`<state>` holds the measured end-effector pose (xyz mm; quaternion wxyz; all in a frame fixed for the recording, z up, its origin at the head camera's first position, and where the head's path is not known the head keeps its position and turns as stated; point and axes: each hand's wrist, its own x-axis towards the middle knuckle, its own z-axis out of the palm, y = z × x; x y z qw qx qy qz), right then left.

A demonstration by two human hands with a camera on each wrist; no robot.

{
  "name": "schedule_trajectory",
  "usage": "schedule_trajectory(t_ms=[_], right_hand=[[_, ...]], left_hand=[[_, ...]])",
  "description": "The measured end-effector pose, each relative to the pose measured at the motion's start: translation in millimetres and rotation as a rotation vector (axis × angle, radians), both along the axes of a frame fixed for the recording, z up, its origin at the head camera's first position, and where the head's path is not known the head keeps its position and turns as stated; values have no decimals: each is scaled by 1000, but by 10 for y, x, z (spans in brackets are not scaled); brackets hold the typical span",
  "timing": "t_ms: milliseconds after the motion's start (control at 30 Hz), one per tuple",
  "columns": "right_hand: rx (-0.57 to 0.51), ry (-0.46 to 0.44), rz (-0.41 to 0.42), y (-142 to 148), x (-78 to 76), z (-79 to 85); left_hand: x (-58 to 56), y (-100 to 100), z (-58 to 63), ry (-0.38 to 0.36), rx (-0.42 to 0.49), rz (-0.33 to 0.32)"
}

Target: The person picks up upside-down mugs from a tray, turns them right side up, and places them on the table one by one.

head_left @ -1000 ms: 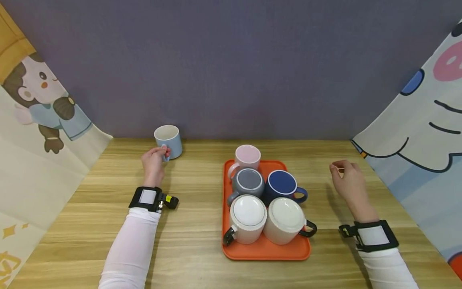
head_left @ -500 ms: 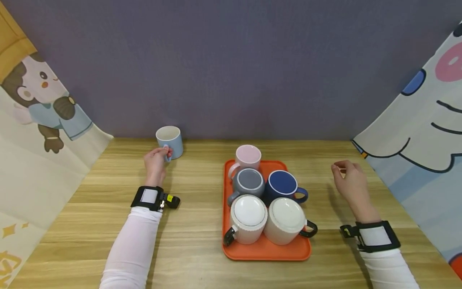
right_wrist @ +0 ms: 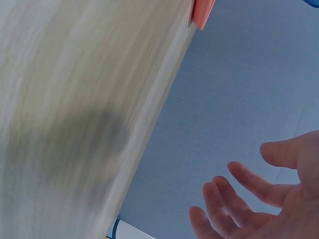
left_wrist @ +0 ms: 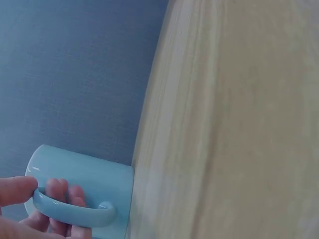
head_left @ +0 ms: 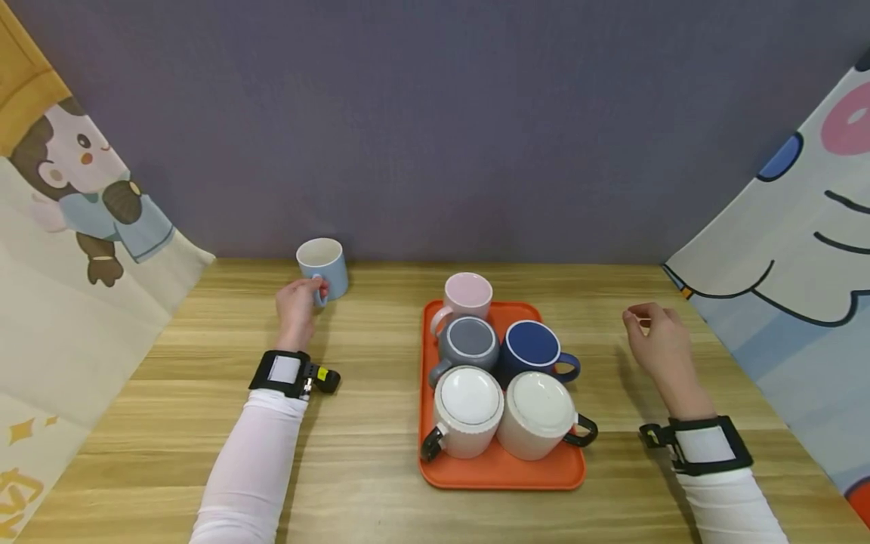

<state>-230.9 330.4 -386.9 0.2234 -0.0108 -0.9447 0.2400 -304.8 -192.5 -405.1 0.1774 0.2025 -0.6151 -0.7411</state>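
Observation:
At the back left of the table, my left hand holds a light blue mug by its handle. That mug is upright, its white inside facing up. In the left wrist view, fingers pass through the handle and the thumb presses on its top, against the mug's side. My right hand hovers above the table to the right of the orange tray. Its fingers are loosely bent and hold nothing; the right wrist view shows the thumb and fingertips apart.
Several mugs crowd the tray: a pink mug at the back, a grey mug, a navy mug, and two white mugs with black handles in front. A grey-purple panel stands behind the wooden table.
My left hand and the light blue mug have shifted slightly to the right along the table. The right hand and the tray of mugs look nearly unchanged.

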Motion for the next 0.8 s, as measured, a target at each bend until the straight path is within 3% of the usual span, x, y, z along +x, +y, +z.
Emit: schedule_trajectory(t_ms=[67,200,300,367,467,533,667,800], right_hand=[[2,-3,0,1,-1,-5],[-1,2,-7,3,-7,-16],[-2,11,-4,11,-12,-21],[0,16,-1,19,-11,-23],[7,12,6,25,-6,-19],[7,4,4,21,-12,-10],[16,-24,-10,-10,-50,8],[10,-45,-16,-67,-114,22]], left_hand=[[22,-7,11,-48,-126,-5],[64,-21,62,-178,-461,-22],[81,-5,124,-192,-580,25],[86,21,168,-156,-584,96],[92,85,226,-27,-558,208],[93,140,251,63,-540,239],[67,264,270,190,-507,213],[48,389,284,217,-491,162]])
